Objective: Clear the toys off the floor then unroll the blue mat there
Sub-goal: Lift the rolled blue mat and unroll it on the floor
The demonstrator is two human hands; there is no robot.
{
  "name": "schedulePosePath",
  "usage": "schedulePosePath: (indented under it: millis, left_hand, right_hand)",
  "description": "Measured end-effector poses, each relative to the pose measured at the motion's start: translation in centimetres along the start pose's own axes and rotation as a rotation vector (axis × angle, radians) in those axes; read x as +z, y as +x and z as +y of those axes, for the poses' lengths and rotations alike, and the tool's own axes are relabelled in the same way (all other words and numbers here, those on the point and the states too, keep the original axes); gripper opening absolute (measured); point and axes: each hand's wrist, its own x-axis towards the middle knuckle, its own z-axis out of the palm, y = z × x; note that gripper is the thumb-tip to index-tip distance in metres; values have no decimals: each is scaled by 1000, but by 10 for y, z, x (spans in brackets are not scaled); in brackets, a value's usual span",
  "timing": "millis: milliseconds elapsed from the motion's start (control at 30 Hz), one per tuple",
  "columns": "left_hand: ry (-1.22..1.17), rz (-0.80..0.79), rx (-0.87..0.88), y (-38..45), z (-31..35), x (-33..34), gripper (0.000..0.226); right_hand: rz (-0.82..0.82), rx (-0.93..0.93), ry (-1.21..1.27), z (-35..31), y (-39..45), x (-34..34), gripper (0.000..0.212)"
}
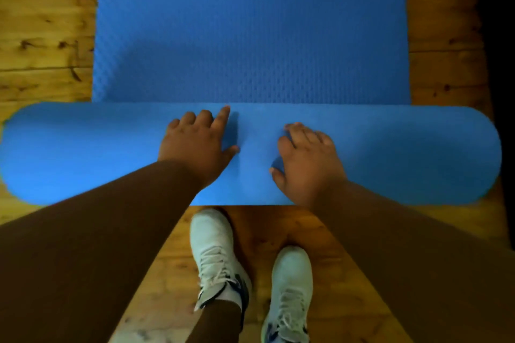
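Observation:
The blue mat lies partly unrolled on the wooden floor, its flat textured part stretching away from me. The still-rolled part lies crosswise just in front of my feet. My left hand rests flat on top of the roll near its middle, fingers spread. My right hand presses on the roll beside it, fingers spread, a short gap between the two hands. Neither hand grips anything. No toys are in view.
Wooden floorboards show on both sides of the mat. My two white sneakers stand on the floor right behind the roll. A dark strip runs along the right edge.

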Motion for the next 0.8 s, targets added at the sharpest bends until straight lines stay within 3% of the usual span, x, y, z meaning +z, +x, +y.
schedulePosePath:
  millis: [133, 267, 400, 500, 600, 700, 800]
  left_hand:
    - [27, -28, 35, -43, 9, 14, 74]
    - [-66, 48, 135, -84, 16, 28, 52]
    - [-27, -35, 196, -122, 27, 47, 58]
    - [3, -57, 180, -149, 28, 49, 65]
    - [17, -179, 239, -171, 29, 56, 73]
    - [44, -201, 321, -193, 34, 67, 67]
    - [28, -167, 308, -216, 38, 77, 57]
  right_hand:
    - [23, 21, -52, -17, -20, 4, 54]
    - [54, -10, -25, -28, -45, 19, 39]
    - [-51, -13, 36, -41, -73, 40, 47]
    - [-7, 48, 46, -57, -99, 46, 52]
    - [-88, 45, 3, -73, -123, 54, 51]
    - [-67, 10, 12, -82, -148, 68, 40]
    - [-150, -13, 30, -91, -169, 83, 46]
